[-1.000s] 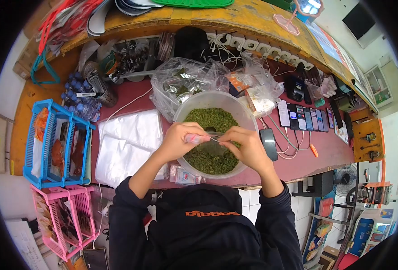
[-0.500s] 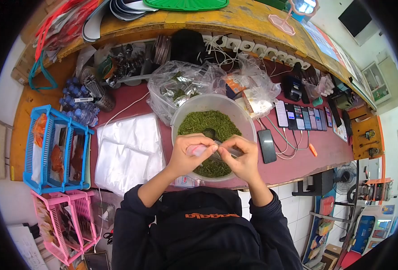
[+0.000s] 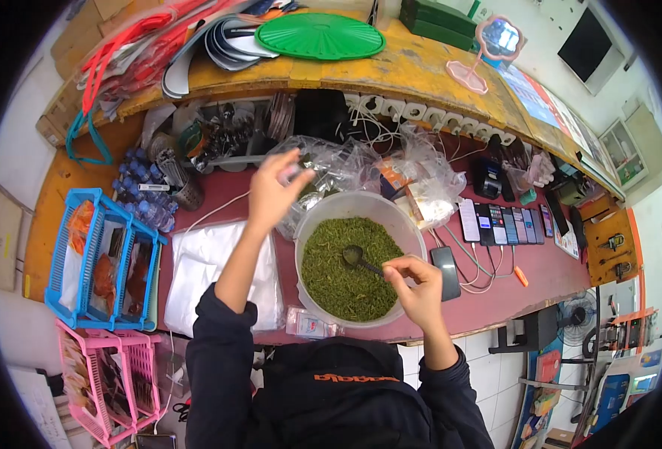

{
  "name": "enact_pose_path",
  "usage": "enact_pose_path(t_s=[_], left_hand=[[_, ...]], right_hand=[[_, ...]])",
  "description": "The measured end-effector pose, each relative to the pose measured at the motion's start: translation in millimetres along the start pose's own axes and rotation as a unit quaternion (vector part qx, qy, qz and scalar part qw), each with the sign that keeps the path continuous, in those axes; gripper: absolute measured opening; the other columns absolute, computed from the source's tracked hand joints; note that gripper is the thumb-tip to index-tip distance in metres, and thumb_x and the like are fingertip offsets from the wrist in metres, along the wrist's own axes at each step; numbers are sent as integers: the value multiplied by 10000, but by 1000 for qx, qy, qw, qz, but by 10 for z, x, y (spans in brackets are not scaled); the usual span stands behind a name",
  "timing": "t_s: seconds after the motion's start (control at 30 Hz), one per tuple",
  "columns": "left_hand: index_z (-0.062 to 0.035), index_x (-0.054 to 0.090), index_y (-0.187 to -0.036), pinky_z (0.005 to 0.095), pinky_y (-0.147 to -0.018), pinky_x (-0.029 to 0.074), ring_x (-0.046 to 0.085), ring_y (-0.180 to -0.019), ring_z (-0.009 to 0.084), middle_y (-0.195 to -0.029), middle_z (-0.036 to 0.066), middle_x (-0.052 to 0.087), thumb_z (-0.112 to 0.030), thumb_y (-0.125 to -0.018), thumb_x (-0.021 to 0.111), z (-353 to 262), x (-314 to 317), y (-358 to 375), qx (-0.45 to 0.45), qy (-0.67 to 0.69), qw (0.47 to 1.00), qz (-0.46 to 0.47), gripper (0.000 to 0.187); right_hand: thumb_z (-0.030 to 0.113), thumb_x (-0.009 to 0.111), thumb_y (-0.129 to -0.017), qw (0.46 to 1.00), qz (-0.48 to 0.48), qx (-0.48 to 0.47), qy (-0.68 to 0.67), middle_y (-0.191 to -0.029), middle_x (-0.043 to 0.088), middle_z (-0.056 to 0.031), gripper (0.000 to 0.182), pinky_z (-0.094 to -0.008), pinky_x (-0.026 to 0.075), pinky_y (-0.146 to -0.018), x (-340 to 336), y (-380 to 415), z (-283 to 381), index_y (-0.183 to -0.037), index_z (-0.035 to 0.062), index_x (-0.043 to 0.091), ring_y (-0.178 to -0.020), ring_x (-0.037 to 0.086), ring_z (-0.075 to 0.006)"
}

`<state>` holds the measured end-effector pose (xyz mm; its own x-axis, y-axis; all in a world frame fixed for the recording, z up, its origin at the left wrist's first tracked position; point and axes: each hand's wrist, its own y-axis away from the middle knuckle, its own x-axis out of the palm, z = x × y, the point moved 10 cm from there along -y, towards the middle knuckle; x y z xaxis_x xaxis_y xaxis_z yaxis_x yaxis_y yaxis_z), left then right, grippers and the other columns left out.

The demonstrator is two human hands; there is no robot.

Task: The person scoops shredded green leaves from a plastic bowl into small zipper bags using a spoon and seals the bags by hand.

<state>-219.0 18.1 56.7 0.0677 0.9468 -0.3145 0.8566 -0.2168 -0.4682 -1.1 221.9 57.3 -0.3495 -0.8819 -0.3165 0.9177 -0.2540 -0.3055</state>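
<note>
A large translucent tub (image 3: 415, 238) full of chopped dried green herb (image 3: 346, 292) stands on the table in front of me. A black spoon (image 3: 353, 256) rests with its bowl on the herb, and my right hand (image 3: 418, 290) pinches the end of its handle at the tub's right rim. My left hand (image 3: 275, 193) is raised beyond the tub's left edge, blurred, its fingers closed around a small clear plastic packet (image 3: 292, 173) with a pinkish tint. Just behind that hand lies a big clear bag (image 3: 331, 161) with dark green leaves inside.
White plastic bags (image 3: 222, 273) lie left of the tub, and small packets (image 3: 308, 323) near the front edge. Blue baskets (image 3: 106, 258) stand at far left. Several phones (image 3: 499, 223) with cables lie right. A shelf (image 3: 331, 71) carrying a green lid (image 3: 320, 36) overhangs the back.
My hands have parted from above the tub. The left moved up and left with the small packet; the right went down onto the spoon handle. The view has tilted up slightly.
</note>
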Motion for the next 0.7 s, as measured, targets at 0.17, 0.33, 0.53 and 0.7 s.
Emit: enact_pose_path(t_s=[0.17, 0.33, 0.53, 0.7], left_hand=[[-60, 618, -1229, 324, -899, 473, 607, -1025, 151, -1063, 72, 681, -292, -959, 566, -253, 1035, 1018, -179, 218, 906, 315, 359], [-27, 546, -1308, 199, -573, 345, 412, -644, 41, -799, -47, 537, -313, -1003, 492, -561, 1163, 1352, -181, 317, 864, 347, 422], [-15, 616, -1172, 275, -856, 452, 581, -955, 115, -1008, 42, 642, -235, -1003, 487, -566, 763, 1158, -163, 306, 905, 248, 306], [-38, 654, -775, 314, -568, 453, 592, -612, 200, -702, 68, 597, -127, -839, 695, -965, 566, 1142, 26, 88, 975, 202, 117]], right_hand=[[36, 766, -730, 985, -42, -92, 139, -792, 620, -55, 200, -290, 482, -568, 186, -151, 299, -900, 41, 660, -655, 614, -188], [14, 748, -730, 975, 5, -132, 181, -793, 620, -78, 166, -319, 506, -584, 298, -91, 198, -872, 50, 668, -690, 637, -240], [3, 731, -743, 937, -89, -155, 300, -814, 642, -81, 137, -305, 485, -538, -38, -115, 381, -867, 50, 695, -636, 629, -216], [16, 743, -774, 999, 13, -5, 30, -703, 614, -19, 76, -225, 424, -503, 68, -69, 88, -767, 30, 669, -571, 565, -76]])
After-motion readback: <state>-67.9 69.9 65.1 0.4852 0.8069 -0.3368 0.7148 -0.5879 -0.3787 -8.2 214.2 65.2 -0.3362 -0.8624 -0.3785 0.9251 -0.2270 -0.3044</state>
